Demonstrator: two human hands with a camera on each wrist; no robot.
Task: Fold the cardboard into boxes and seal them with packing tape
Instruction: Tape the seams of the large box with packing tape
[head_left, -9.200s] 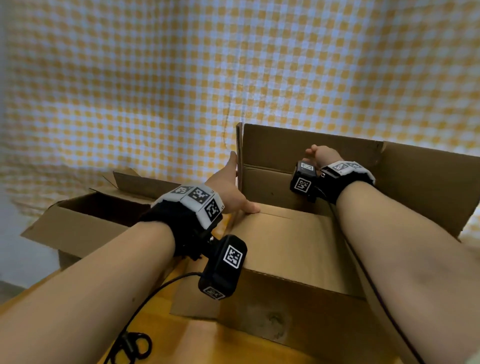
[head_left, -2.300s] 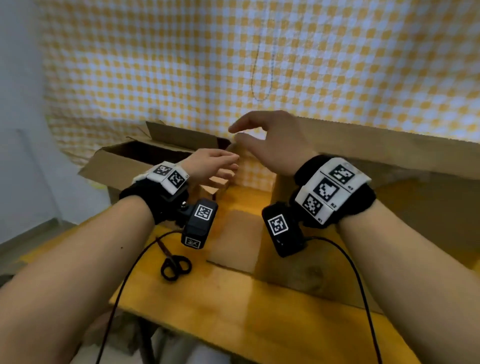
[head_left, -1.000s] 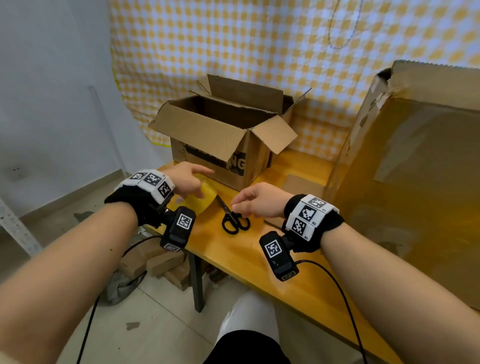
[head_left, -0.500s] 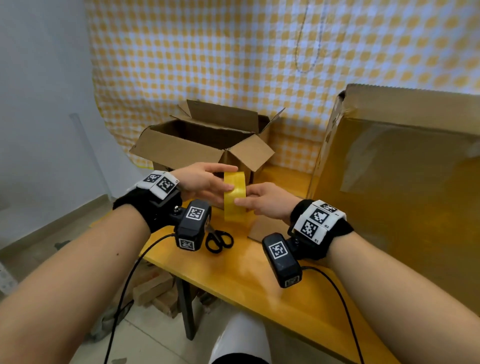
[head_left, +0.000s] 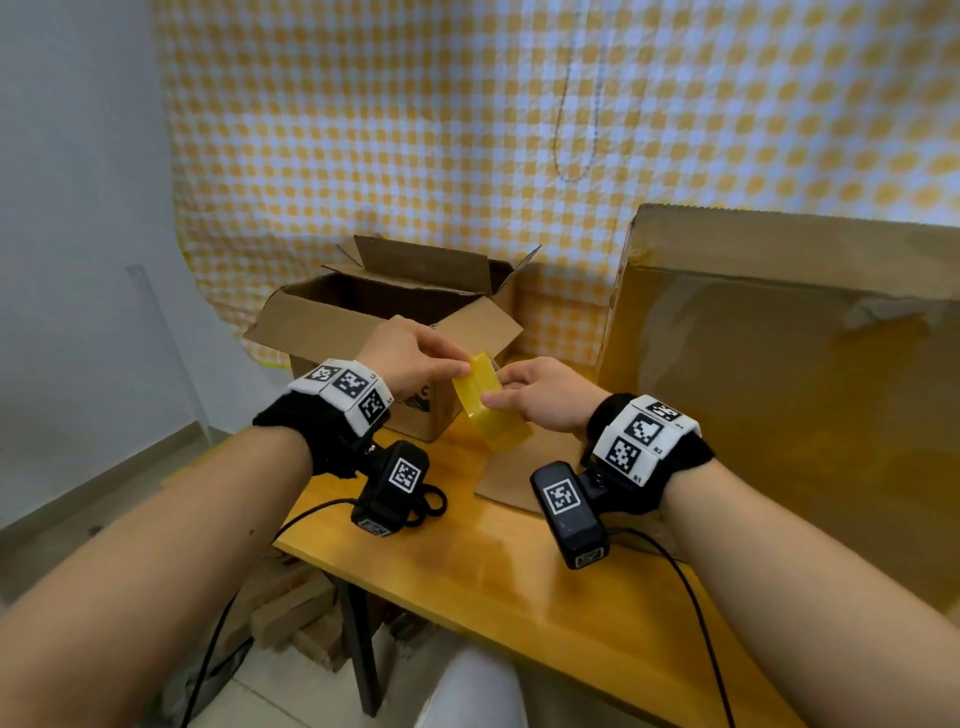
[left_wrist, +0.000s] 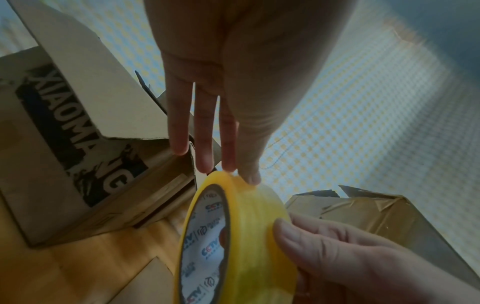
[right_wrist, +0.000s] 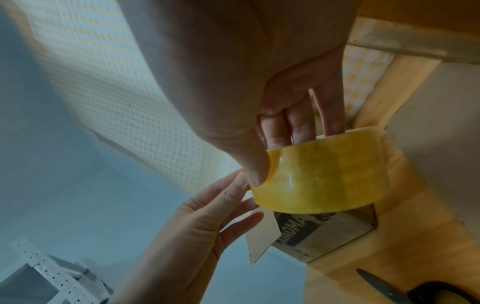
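Note:
A yellow packing tape roll (head_left: 489, 410) is held above the table between both hands. My right hand (head_left: 501, 396) grips it, thumb on the outer face and fingers behind the roll (right_wrist: 324, 174). My left hand (head_left: 460, 368) keeps its fingers straight; the thumb and fingertips (left_wrist: 228, 167) touch the top rim of the roll (left_wrist: 241, 236). A small open cardboard box (head_left: 332, 332) with black print stands behind the hands. A tall cardboard box (head_left: 779, 405) stands to the right, its front glossy with tape.
The yellow wooden table (head_left: 519, 587) ends close to me, with floor and bricks below its left side. Black scissors (head_left: 434, 503) lie under my left wrist, also seen as scissors (right_wrist: 376, 288). A flat cardboard flap (head_left: 511, 478) lies on the table. A checked curtain hangs behind.
The roll has tilted and sits more in my right hand. My left hand slid from holding its side up to the top rim. The view has shifted slightly right.

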